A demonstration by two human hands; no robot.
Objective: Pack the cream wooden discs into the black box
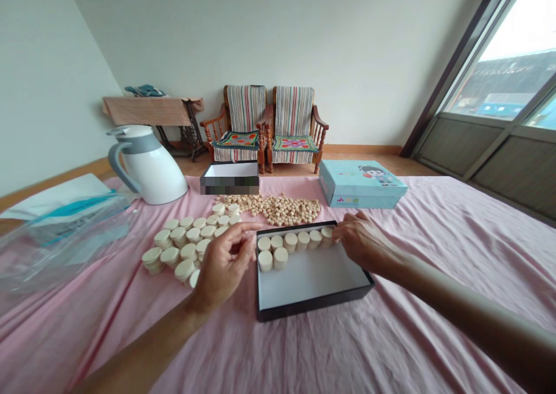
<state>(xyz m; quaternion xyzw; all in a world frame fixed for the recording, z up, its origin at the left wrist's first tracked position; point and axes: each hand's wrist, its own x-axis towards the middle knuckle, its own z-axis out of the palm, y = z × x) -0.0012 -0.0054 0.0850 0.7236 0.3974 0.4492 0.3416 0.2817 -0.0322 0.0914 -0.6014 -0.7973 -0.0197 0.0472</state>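
Observation:
A shallow black box [313, 304] with a white inside lies on the pink cloth. Several round cream discs [290, 242] stand in a row along its far wall, and two more sit in a second row at the left. My right hand [362, 243] reaches into the far right corner, its curled fingers touching the last disc in the row. My left hand [223, 263] hovers just left of the box over a pile of loose cream discs [185, 244], fingers bent, index finger stretched toward the box. I cannot see anything in it.
A heap of small tan beads [280, 208] lies behind the box. A light blue carton [360, 185], a white jug [147, 165], a small open box [230, 177] and a clear plastic bag [56, 232] ring the work area. Two wooden chairs [267, 127] stand by the wall.

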